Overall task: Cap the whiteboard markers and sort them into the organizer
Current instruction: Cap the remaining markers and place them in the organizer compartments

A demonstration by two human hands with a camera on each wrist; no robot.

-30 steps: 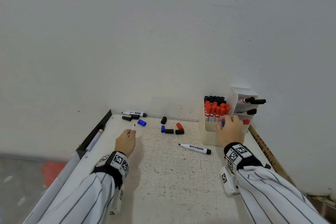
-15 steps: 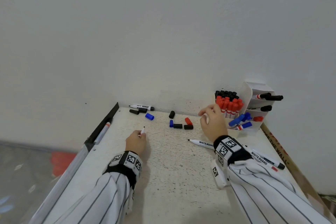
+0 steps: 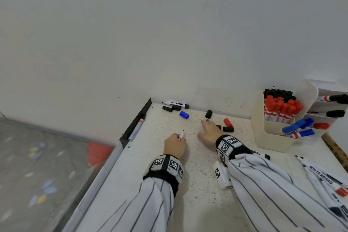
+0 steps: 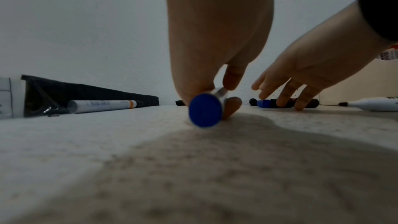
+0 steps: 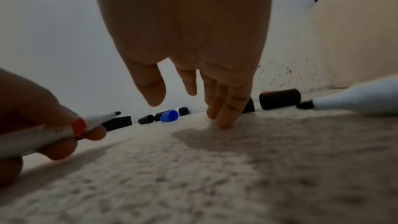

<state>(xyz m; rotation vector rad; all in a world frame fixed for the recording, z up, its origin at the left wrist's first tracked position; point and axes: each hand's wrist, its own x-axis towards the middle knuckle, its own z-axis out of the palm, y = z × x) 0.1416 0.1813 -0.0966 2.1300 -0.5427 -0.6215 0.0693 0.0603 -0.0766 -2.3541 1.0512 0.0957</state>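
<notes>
A white speckled table (image 3: 197,203) sits in a corner against a pale wall (image 3: 169,34). At its far right stands a cream organizer (image 3: 271,137): its tall front bin is packed with upright red-capped and black-capped markers, blue-capped ones lean in a lower front pocket, and side shelves hold a few lying flat. More markers (image 3: 323,177) lie loose on the table at the right edge.

The person's left hand (image 3: 175,146), in a striped sleeve, has its fingers curled around an uncapped marker (image 3: 181,134), tip pointing away toward the wall; its rear end is blue in the left wrist view. The right hand (image 3: 210,133) reaches forward with fingers spread and loose, holding nothing, fingertips down on the table among loose caps. Just beside those fingertips lie a small blue cap (image 4: 263,103), black caps (image 3: 228,129) and a red cap (image 3: 227,122). Farther left near the wall lie another blue cap (image 3: 184,114) and an uncapped black marker (image 3: 176,104).
</notes>
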